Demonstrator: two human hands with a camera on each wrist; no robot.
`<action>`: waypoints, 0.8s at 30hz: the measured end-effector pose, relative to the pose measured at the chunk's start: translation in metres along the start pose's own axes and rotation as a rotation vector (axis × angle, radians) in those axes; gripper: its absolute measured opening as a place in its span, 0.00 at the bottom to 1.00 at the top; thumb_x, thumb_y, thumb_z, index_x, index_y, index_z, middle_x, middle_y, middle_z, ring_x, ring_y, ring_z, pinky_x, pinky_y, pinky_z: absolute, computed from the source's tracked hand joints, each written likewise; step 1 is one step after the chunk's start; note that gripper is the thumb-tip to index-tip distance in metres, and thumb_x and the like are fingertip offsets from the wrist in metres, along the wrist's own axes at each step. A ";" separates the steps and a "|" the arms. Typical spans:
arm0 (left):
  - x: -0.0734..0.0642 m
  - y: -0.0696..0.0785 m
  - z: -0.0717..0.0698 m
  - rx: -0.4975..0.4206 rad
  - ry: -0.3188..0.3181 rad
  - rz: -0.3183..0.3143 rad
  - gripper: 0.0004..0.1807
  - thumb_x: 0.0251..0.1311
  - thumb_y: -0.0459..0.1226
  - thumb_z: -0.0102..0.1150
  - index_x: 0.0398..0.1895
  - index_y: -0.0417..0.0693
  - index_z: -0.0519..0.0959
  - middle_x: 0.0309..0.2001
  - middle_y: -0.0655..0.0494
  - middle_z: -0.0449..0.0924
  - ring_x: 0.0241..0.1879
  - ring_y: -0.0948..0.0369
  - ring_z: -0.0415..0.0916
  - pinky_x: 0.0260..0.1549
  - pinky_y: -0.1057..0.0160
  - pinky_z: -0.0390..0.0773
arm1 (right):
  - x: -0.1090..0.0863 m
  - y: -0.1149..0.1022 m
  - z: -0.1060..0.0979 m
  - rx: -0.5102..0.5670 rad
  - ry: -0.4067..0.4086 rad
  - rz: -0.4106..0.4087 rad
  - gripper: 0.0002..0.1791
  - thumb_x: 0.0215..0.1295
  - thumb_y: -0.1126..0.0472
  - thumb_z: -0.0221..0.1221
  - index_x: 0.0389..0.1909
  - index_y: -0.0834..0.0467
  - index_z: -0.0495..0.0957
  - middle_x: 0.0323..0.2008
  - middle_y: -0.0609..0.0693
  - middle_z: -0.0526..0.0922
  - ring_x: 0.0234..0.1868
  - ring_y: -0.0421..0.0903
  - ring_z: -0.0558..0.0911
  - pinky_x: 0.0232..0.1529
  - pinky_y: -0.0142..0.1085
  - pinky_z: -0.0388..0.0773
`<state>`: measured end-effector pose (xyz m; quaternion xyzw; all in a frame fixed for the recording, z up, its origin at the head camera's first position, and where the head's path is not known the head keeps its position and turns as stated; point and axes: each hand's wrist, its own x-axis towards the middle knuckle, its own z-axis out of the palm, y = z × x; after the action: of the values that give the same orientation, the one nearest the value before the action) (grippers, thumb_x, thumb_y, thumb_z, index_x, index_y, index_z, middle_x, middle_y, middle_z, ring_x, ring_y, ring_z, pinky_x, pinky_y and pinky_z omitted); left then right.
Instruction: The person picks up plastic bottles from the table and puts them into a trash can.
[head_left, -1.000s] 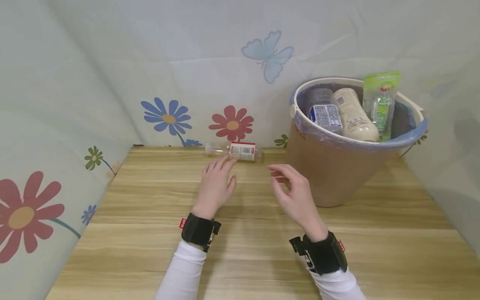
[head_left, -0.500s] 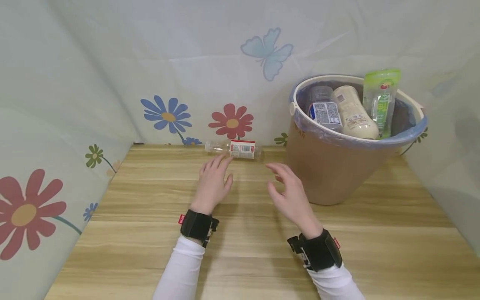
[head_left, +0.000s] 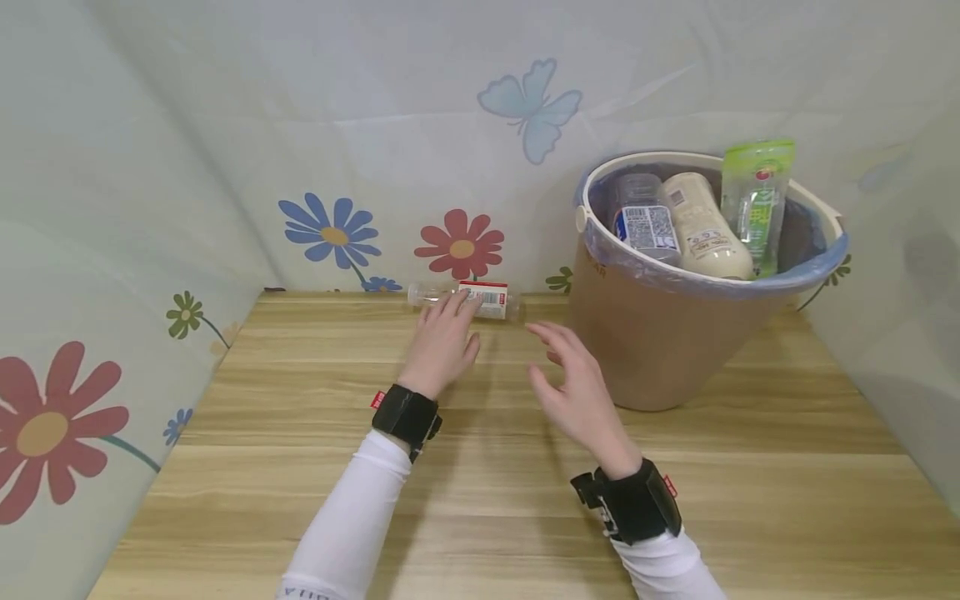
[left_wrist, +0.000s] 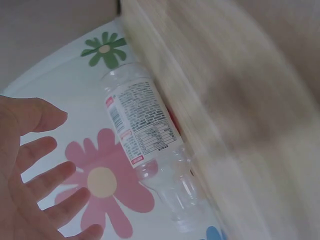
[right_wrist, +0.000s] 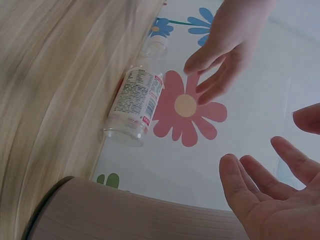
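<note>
A clear plastic bottle [head_left: 492, 301] with a white and red label lies on its side at the back of the wooden table. Both wrist views show the bottle [left_wrist: 145, 125] with a gap between it and the fingers. My left hand [head_left: 442, 342] reaches over the table, its fingers overlapping the bottle in the head view; in the left wrist view they are spread and hold nothing. To the right, my right hand [head_left: 573, 392] hovers in front of the bin, fingers loosely bent around nothing. The right wrist view also shows the left hand [right_wrist: 225, 55] above the bottle [right_wrist: 135, 97].
A brown bin [head_left: 660, 342] lined with a blue bag stands at the back right. Inside it are a clear container [head_left: 647, 225], a cream bottle [head_left: 705, 233] and a green-topped plastic pouch [head_left: 757, 204]. A flower-printed cloth [head_left: 360, 100] rises behind the table [head_left: 495, 500].
My left hand has moved forward and slightly right, so its fingers now overlap the bottle. The right hand's fingers have opened a little. Bottle and bin stay in place.
</note>
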<state>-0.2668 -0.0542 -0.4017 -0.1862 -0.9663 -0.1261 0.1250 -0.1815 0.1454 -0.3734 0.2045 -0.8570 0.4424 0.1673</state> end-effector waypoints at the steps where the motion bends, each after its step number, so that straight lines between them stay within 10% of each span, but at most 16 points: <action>1: 0.005 0.000 0.001 0.016 -0.017 0.003 0.33 0.59 0.41 0.57 0.69 0.52 0.62 0.70 0.48 0.59 0.68 0.47 0.53 0.64 0.39 0.55 | 0.000 0.000 -0.001 0.004 0.002 -0.004 0.26 0.59 0.67 0.57 0.61 0.60 0.70 0.60 0.56 0.70 0.59 0.51 0.71 0.54 0.47 0.75; 12: 0.046 -0.009 0.021 0.098 -0.189 -0.058 0.37 0.58 0.40 0.58 0.72 0.56 0.58 0.72 0.48 0.52 0.70 0.45 0.48 0.65 0.38 0.51 | 0.001 -0.006 -0.005 0.031 0.011 -0.026 0.26 0.58 0.68 0.58 0.60 0.59 0.71 0.59 0.57 0.72 0.58 0.50 0.72 0.54 0.48 0.75; 24: 0.055 -0.020 0.037 0.124 -0.236 -0.110 0.39 0.56 0.39 0.57 0.73 0.58 0.56 0.73 0.48 0.52 0.70 0.45 0.47 0.65 0.38 0.50 | 0.000 -0.007 -0.007 0.032 -0.017 -0.015 0.25 0.59 0.67 0.58 0.60 0.58 0.72 0.58 0.53 0.73 0.56 0.49 0.73 0.52 0.47 0.76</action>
<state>-0.3315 -0.0438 -0.4240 -0.1386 -0.9890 -0.0502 0.0146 -0.1774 0.1471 -0.3645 0.2174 -0.8497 0.4529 0.1604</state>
